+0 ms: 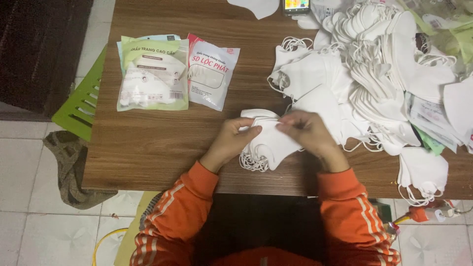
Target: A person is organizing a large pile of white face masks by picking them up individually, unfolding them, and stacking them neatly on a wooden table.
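Small stack of white face masks point(268, 140) sits at the near edge of the wooden table point(148, 143), centre, held between both hands. Ear loops hang loose off the stack's lower left, bunched near the table edge. Left hand point(234, 140) clamps the stack's left side, thumb on top, fingers curled under or behind. Right hand point(308, 133) pinches the top right edge, fingertips closed on the upper mask layer.

Risks, as judgement: the stack looks uneven, so layers could fan out or slide if either pinch loosens. The loose loops could tangle with each other or snag on fingers. The stack is close to the table's near edge, so a dropped mask could fall to the tiled floor point(29, 197).

Just right of the right hand, a big heap of loose white masks point(374, 74) spreads over the right half of the table, loops everywhere; it nearly touches the held stack, so loops from the heap could catch and drag pieces along. A few masks point(423, 172) overhang the table's near right edge and could slip off.

Well to the left, two sealed mask packets: green one point(152, 74), white-and-red one point(212, 71), lying flat, apart from the hands. Green plastic chair point(81, 101) at the table's left side.
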